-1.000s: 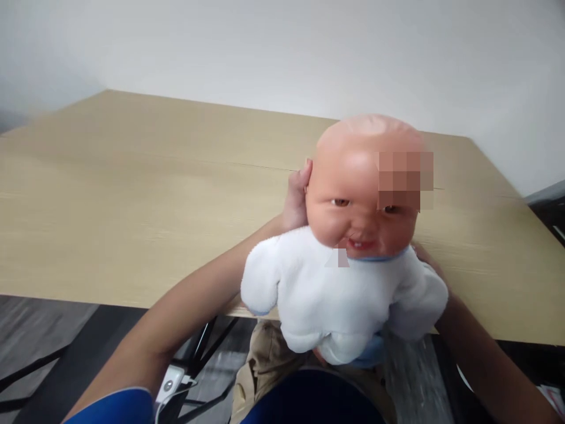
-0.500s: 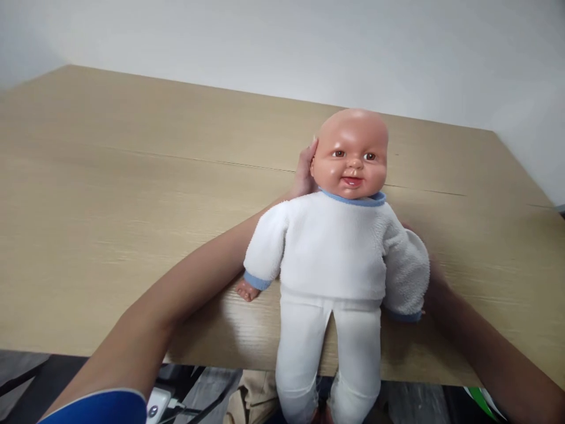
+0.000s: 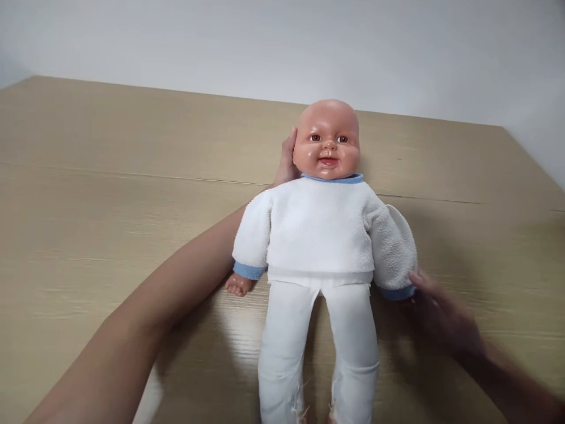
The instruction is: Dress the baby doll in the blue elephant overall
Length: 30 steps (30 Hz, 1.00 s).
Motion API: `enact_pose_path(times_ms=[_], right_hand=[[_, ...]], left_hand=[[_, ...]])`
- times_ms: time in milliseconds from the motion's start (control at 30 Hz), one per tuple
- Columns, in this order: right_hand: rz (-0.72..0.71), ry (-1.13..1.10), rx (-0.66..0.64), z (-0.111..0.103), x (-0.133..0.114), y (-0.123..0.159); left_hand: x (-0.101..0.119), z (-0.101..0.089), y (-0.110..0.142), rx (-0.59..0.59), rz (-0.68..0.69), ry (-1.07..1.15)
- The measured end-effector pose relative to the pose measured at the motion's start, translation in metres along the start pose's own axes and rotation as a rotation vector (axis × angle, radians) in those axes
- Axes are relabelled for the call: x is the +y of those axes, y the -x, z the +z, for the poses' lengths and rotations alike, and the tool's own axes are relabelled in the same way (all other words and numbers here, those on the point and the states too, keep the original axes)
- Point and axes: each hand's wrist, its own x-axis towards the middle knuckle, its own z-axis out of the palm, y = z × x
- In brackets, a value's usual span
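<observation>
Keep the left hand (image 3: 286, 162) cupped behind the doll (image 3: 324, 235) head, fingers grasping it, while the right hand (image 3: 435, 309) – fingers blurred, state unclear – rests by its sleeve near the table (image 3: 88, 176) right edge.

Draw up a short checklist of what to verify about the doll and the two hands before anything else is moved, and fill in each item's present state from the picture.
1. Doll lies flat on its back on the table, face up: ok.
2. Left hand supports the doll's head, cupped behind it at the side: ok.
3. Right hand has a firm hold on the sleeve cuff: cannot tell; the hand is blurred, fingertips just at the cuff.
4. Both doll legs lie fully on the table: cannot tell; the feet run out of view.
5. Doll's bare hand lies free of the person's forearm: not ok, it touches it.
</observation>
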Motion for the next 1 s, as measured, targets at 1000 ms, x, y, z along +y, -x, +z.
enact_pose_path(times_ms=[1000], right_hand=[[-0.078, 0.236, 0.099, 0.017, 0.004, 0.006]], left_hand=[[0.013, -0.054, -0.020, -0.247, -0.197, -0.200]])
